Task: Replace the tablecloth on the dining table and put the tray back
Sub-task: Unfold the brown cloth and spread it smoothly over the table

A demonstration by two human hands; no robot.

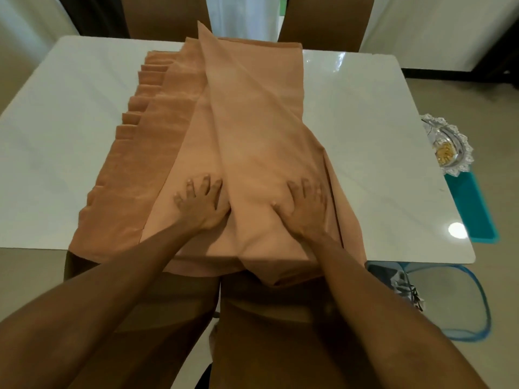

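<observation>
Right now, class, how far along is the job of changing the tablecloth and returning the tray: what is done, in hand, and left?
Done: a folded peach tablecloth lies along the middle of the bare white table. In hand: left hand and right hand press flat on its near end. Left: spreading it out and bringing back the glass tray, now beyond the table's right edge on a teal object.

Plain peach tablecloth (247,130), white table (70,130)
</observation>
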